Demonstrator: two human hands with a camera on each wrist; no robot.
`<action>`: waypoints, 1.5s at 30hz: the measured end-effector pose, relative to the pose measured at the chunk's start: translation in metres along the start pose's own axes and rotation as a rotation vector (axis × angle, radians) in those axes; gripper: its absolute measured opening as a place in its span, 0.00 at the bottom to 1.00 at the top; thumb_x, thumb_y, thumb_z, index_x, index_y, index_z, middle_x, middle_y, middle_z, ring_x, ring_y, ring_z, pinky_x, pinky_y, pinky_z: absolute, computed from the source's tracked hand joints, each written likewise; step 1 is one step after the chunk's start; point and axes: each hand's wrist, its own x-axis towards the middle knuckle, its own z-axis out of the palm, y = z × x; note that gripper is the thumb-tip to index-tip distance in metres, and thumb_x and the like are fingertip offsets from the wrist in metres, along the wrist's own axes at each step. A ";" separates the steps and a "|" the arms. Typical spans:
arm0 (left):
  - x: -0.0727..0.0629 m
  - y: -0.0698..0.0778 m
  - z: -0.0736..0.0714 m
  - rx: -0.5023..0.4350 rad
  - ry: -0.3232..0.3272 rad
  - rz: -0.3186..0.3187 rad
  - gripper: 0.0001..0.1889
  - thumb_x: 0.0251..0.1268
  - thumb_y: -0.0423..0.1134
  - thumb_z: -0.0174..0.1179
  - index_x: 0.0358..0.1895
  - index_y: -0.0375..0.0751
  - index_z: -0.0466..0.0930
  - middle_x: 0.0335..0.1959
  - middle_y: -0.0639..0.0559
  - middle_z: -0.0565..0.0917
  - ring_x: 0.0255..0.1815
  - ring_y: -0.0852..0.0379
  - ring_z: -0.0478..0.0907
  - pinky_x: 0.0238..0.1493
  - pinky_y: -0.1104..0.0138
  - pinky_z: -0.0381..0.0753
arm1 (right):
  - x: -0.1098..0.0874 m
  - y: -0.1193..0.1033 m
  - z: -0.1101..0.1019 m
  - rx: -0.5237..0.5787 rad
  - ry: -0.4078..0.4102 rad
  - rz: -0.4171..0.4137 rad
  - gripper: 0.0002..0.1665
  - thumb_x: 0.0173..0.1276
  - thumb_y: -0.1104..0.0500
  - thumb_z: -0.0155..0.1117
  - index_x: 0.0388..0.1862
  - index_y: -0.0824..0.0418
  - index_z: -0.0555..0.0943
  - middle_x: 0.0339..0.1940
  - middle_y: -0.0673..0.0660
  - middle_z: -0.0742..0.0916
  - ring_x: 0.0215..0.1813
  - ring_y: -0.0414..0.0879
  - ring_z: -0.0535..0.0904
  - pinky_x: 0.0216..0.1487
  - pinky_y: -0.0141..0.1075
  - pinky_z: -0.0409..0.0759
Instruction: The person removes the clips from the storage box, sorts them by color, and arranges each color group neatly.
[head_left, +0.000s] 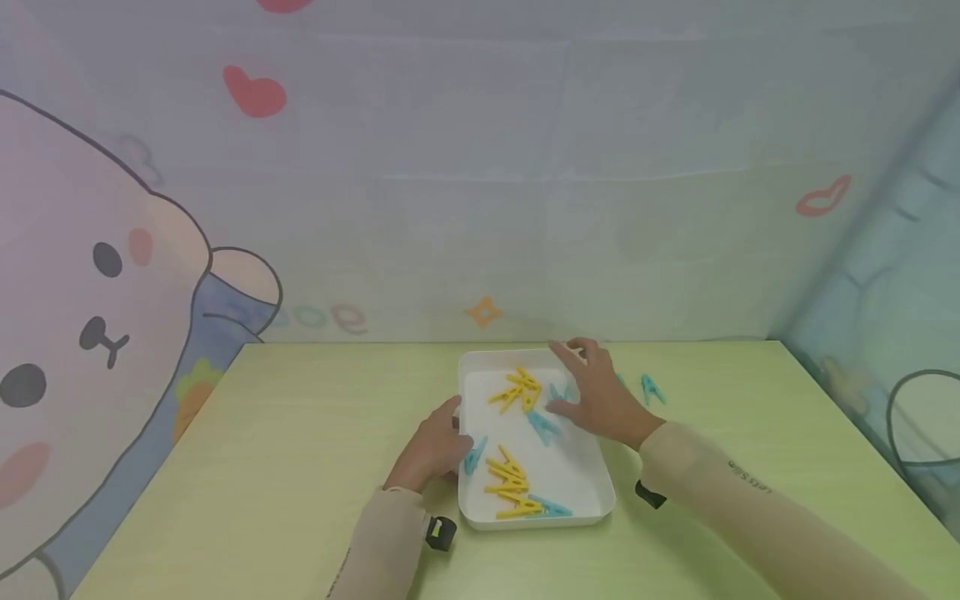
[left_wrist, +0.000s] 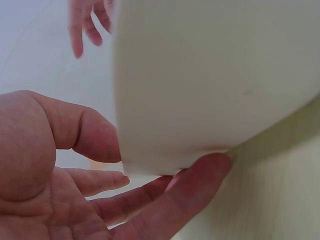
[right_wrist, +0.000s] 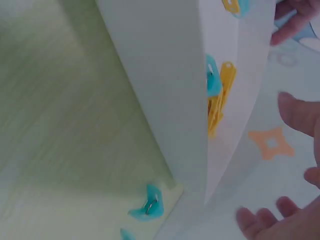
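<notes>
A shallow white tray (head_left: 573, 471) sits on the table with several yellow clothespins (head_left: 508, 479) and blue clothespins (head_left: 542, 427) lying loose in it. My left hand (head_left: 431, 447) grips the tray's left wall, thumb at the rim and fingers along the outside and lower edge; the left wrist view shows the fingers (left_wrist: 195, 185) against the wall. One blue clothespin (head_left: 474, 458) lies just inside by that thumb. Over the tray's far right part, my right hand (head_left: 603, 402) is spread with nothing in its fingers, partly hiding a blue clothespin (head_left: 558, 392) beneath it.
To the right of the tray, a blue clothespin (head_left: 652, 389) lies on the light green table (head_left: 322, 433), with another mostly hidden behind the right hand. Behind the table's far edge hangs a printed cloth (head_left: 480, 208) with cartoon figures.
</notes>
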 end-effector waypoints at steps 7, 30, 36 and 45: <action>0.000 0.001 0.000 -0.001 0.001 0.002 0.39 0.60 0.32 0.55 0.77 0.36 0.54 0.63 0.34 0.74 0.45 0.47 0.79 0.39 0.55 0.81 | -0.001 -0.019 0.009 -0.017 -0.281 0.071 0.44 0.59 0.58 0.76 0.72 0.67 0.69 0.54 0.63 0.71 0.49 0.54 0.70 0.50 0.47 0.73; 0.000 0.001 -0.001 0.010 0.007 0.010 0.39 0.60 0.32 0.55 0.77 0.35 0.54 0.62 0.35 0.75 0.50 0.45 0.77 0.58 0.47 0.73 | 0.009 -0.035 0.025 -0.064 -0.436 0.179 0.34 0.60 0.63 0.73 0.65 0.68 0.74 0.66 0.65 0.76 0.72 0.62 0.64 0.71 0.51 0.59; 0.000 0.002 0.000 0.000 0.010 -0.013 0.39 0.60 0.32 0.55 0.78 0.37 0.54 0.63 0.36 0.75 0.49 0.46 0.77 0.58 0.47 0.73 | 0.010 -0.039 0.027 -0.073 -0.401 0.206 0.32 0.60 0.61 0.74 0.61 0.69 0.76 0.63 0.66 0.78 0.69 0.62 0.67 0.70 0.50 0.62; 0.001 0.000 0.000 0.018 0.011 0.014 0.39 0.60 0.31 0.55 0.77 0.35 0.55 0.62 0.35 0.75 0.48 0.46 0.78 0.53 0.49 0.76 | 0.012 -0.031 0.033 -0.052 -0.375 0.227 0.29 0.59 0.64 0.73 0.60 0.68 0.77 0.62 0.64 0.79 0.67 0.60 0.70 0.67 0.50 0.66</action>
